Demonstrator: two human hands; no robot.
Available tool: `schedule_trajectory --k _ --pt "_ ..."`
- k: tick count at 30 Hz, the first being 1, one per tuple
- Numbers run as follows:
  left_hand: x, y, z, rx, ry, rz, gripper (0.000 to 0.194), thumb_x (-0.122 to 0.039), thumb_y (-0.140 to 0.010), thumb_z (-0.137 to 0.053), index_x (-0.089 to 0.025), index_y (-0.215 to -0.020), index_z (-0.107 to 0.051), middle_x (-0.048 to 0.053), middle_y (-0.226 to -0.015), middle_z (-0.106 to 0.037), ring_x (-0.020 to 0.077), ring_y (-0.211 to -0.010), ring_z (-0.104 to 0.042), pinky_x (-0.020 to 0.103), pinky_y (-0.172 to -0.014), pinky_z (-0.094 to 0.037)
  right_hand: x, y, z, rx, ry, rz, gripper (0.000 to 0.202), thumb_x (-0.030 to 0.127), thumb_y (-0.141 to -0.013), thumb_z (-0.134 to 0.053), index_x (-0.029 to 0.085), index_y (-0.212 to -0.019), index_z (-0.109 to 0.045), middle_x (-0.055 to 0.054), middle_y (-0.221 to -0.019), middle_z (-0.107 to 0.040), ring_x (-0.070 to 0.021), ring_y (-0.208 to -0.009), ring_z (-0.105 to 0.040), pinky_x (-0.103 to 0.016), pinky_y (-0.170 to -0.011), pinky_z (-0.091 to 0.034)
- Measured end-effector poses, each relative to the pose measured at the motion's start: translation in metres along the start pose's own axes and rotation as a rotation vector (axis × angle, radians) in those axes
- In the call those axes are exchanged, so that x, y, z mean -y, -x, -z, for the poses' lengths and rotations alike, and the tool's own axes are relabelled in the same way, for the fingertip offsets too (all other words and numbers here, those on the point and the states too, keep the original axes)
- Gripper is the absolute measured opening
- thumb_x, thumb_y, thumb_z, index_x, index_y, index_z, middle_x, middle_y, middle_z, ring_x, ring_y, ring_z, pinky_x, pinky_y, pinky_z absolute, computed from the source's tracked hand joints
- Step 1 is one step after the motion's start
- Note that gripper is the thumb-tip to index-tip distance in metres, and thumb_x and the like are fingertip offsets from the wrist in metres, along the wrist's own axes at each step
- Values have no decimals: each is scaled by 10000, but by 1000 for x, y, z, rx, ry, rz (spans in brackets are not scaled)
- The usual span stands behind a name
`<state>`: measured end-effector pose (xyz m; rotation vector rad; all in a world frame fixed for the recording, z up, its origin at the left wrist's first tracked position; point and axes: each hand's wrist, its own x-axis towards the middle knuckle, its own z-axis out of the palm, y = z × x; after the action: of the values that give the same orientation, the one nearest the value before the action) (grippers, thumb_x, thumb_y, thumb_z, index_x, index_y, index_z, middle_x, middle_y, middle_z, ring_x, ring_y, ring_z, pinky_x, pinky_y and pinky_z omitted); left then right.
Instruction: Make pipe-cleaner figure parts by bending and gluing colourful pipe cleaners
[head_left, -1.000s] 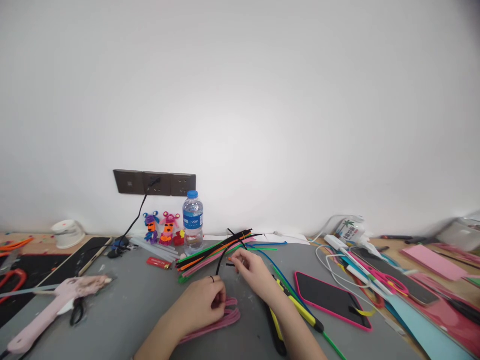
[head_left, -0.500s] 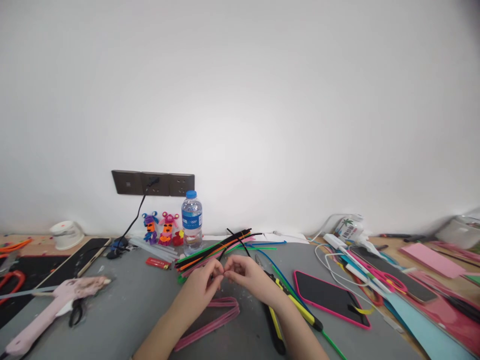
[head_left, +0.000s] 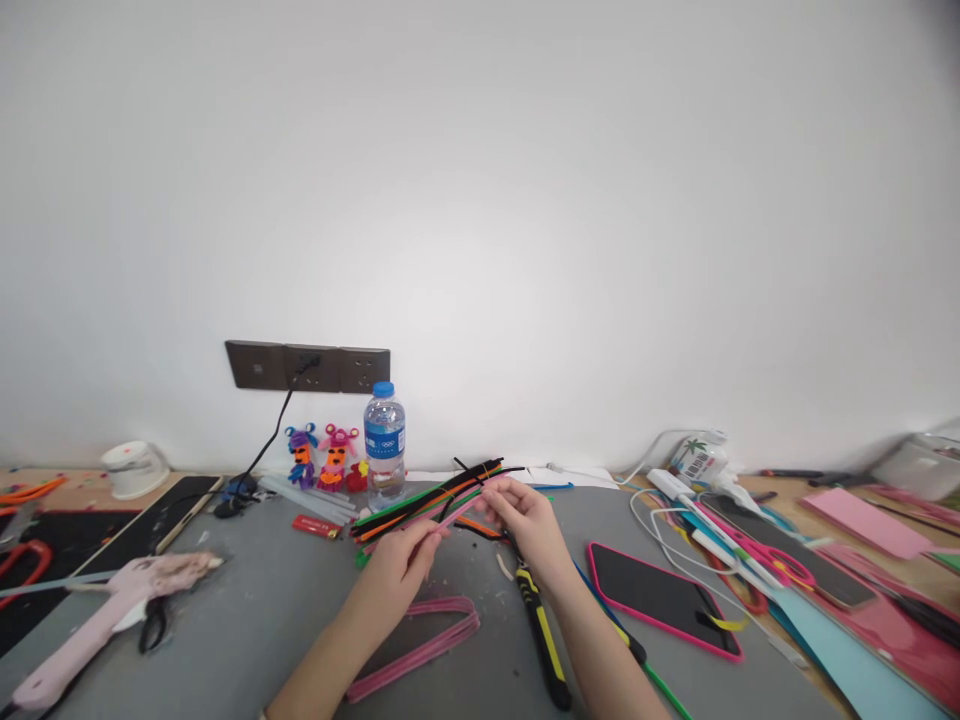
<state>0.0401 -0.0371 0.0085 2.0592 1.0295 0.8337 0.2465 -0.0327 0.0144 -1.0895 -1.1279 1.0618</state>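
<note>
A short pink strip (head_left: 461,510) stretches between my two hands. My left hand (head_left: 405,560) pinches its lower end, and the fingers of my right hand (head_left: 517,515) close on the upper end. Just behind them lies a bundle of black, orange and green pipe cleaners (head_left: 420,502). Below the hands, a folded bunch of pink pipe cleaners (head_left: 427,655) rests on the grey mat (head_left: 277,610). Yellow-and-black handled pliers (head_left: 544,640) lie beside my right forearm.
At the left are a pink glue gun (head_left: 124,610) and orange-handled scissors (head_left: 30,570). Two small figures (head_left: 334,460) and a water bottle (head_left: 384,445) stand near the wall. A pink-cased phone (head_left: 664,600) lies to the right, with cables and papers beyond it.
My hands have moved apart, the right one up and to the right, and the pink strip now shows between them. More of the pliers is visible.
</note>
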Motion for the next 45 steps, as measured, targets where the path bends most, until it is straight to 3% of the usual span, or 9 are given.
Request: schedule_trajectory --k 4,7,11,15,20,25,30,36,45 --pt "3 1 1 -58 2 10 398 -380 -975 -324 -173 -999 -664 -23 -599 -527 151 -561 -518 224 -538 -355 2 1 1 -38 -71 10 428 528 -681 -767 168 -870 -633 -59 -794 -715 -130 -588 -565 -239 -544 -413" --pt "2 1 2 -73 -5 -5 398 -374 -981 -312 -185 -1005 -662 -10 -645 -577 156 -596 -548 226 -571 -379 3 5 -5 54 -58 -12 417 507 -698 -759 186 -932 -632 -37 -805 -693 -114 -559 -534 -229 -513 -389" --pt "-3 0 3 -48 -58 -65 368 -342 -973 -335 -190 -949 -670 6 -694 -626 168 -634 -575 236 -602 -405 3 11 -19 211 34 -23 379 544 -718 -723 181 -805 -654 -10 -654 -640 -121 -531 -508 -244 -512 -394" --pt "-4 1 2 -64 -65 -98 319 -317 -966 -371 -200 -963 -668 2 -685 -630 162 -605 -567 234 -579 -404 -2 12 -24 217 8 -27 382 547 -726 -718 172 -772 -656 -8 -634 -640 -118 -519 -505 -245 -509 -391" --pt "4 -2 2 -264 -4 -132 211 -277 -924 -478 -193 -913 -671 24 -757 -659 150 -614 -583 221 -576 -431 -2 9 -20 160 -54 -1 344 501 -760 -716 164 -795 -655 -13 -670 -665 -107 -518 -520 -226 -502 -367" --pt "8 -4 4 -411 -22 -205 153 -232 -880 -548 -193 -790 -665 18 -707 -616 137 -559 -529 207 -490 -374 0 12 -29 227 -107 44 305 454 -769 -731 170 -851 -658 5 -660 -649 -102 -530 -536 -219 -526 -381" --pt "3 -2 5 -332 75 -181 140 -232 -861 -579 -193 -788 -693 33 -733 -642 145 -585 -554 212 -518 -400 -4 17 -41 261 -117 61 285 441 -783 -721 168 -833 -655 11 -666 -621 -101 -547 -538 -220 -543 -398" --pt "-1 -3 3 -170 311 -23 210 -293 -870 -560 -173 -801 -718 47 -719 -643 178 -668 -590 237 -586 -429 -3 14 -32 229 -110 65 292 442 -773 -732 176 -843 -636 36 -624 -577 -96 -530 -508 -218 -534 -392" --pt "-9 -2 0 103 866 371 342 -470 -743 -719 -169 -693 -564 -74 -489 -464 41 -399 -214 207 -418 -149 -1 17 -32 361 -103 36 225 383 -786 -733 183 -889 -724 4 -682 -644 -114 -584 -534 -235 -581 -441"
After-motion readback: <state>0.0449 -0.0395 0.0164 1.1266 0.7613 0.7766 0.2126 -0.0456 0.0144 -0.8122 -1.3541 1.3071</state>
